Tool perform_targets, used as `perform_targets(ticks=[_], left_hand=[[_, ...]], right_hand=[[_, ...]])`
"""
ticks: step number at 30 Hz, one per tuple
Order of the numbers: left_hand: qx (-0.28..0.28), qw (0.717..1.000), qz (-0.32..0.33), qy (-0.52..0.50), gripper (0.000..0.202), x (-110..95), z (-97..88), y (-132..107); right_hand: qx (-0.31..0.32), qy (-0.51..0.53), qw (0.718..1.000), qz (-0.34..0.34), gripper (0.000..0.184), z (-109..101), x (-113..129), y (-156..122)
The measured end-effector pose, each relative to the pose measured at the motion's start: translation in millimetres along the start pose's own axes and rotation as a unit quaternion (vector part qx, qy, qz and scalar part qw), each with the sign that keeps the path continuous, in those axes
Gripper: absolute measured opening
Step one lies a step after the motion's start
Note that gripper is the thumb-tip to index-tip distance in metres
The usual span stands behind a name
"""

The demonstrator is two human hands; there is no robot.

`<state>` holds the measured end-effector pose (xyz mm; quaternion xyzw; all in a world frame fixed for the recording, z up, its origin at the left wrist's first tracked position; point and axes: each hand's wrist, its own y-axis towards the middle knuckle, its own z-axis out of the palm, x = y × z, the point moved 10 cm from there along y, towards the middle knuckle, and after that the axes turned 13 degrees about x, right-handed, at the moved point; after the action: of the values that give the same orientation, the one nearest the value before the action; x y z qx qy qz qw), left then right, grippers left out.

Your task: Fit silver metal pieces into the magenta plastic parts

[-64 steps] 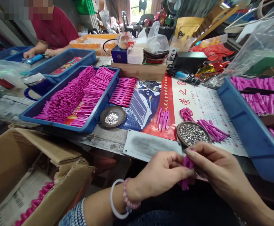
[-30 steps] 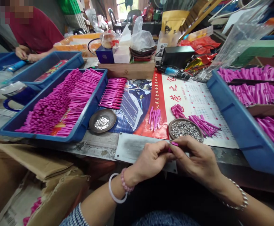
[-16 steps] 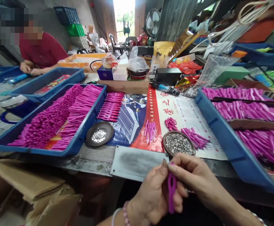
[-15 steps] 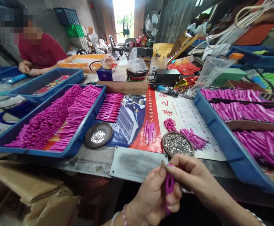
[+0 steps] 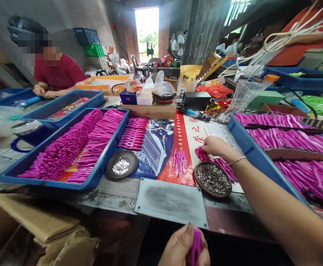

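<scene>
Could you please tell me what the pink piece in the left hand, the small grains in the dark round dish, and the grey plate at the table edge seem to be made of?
The pink piece in the left hand looks like moulded plastic: uniform colour, soft sheen. The small grains in the dark round dish appear metallic, silvery and glinting. The flat grey plate seems to be dull sheet metal, smudged, with corner fasteners; painted board is possible.

Large red Chinese characters, among them 之, stand on the white calendar poster [image 5: 206, 133] spread across the table, with a column of small white characters down its red stripe, too fine to read.
</scene>
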<state>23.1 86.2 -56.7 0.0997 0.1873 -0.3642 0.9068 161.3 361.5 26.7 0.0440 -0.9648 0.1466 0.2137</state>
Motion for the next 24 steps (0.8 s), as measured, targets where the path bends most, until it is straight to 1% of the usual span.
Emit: perform_targets(ticks=[3,5,6,8,9,10,12,13,14,15,16,17,18,20,22,24], left_hand=[[0.0,1.0,0.003,0.006,0.041,-3,-0.5,-7],[-0.018,1.0,0.0,0.021,0.042,-4,-2.9,-10],[-0.032,0.999,-0.003,0.03,0.042,-3,-5.2,-11],[-0.049,0.998,-0.008,0.041,0.042,-2,-8.4,-11],[-0.047,0.998,-0.01,0.043,0.041,-1,-8.2,-10],[-0.04,0.998,-0.013,0.045,0.041,0,-6.7,-8],[-0.02,0.998,-0.018,0.048,0.04,1,-1.0,-4],[-0.013,0.999,-0.021,0.047,0.039,2,2.5,-2],[-0.007,0.999,-0.022,0.042,0.038,2,6.4,0],[-0.004,0.999,-0.023,0.035,0.038,2,10.3,1],[-0.003,0.999,-0.024,0.028,0.036,2,14.1,3],[-0.001,0.999,-0.026,0.021,0.035,3,18.0,4],[0.002,0.999,-0.03,0.016,0.034,4,21.6,5],[0.0,0.999,-0.041,0.007,0.031,7,26.1,6],[-0.005,0.999,-0.046,-0.001,0.03,11,28.0,7],[-0.009,0.999,-0.045,-0.005,0.03,14,29.2,9]], right_hand=[[0.011,-0.008,1.0,0.024,0.024,1,-2,2],[0.0,-0.002,1.0,0.021,0.027,-6,-1,-5],[-0.007,0.006,1.0,0.012,0.026,-10,0,-13],[-0.013,0.036,0.999,-0.02,0.018,-15,6,-36],[-0.006,0.057,0.998,-0.04,0.017,-13,11,-51],[0.01,0.081,0.995,-0.062,0.022,-8,17,-68],[0.068,0.132,0.984,-0.098,0.034,13,28,-104],[0.106,0.168,0.973,-0.117,0.036,27,34,-123],[0.171,0.234,0.947,-0.136,0.033,46,42,-140],[0.22,0.291,0.92,-0.144,0.031,64,47,-156],[0.261,0.346,0.889,-0.147,0.029,79,51,-170],[0.288,0.4,0.858,-0.146,0.029,92,53,-181],[0.299,0.446,0.832,-0.142,0.032,102,53,-187],[0.297,0.523,0.788,-0.133,0.042,116,49,-193],[0.297,0.58,0.75,-0.112,0.046,128,41,-196],[0.298,0.62,0.722,-0.079,0.045,140,33,-198]])
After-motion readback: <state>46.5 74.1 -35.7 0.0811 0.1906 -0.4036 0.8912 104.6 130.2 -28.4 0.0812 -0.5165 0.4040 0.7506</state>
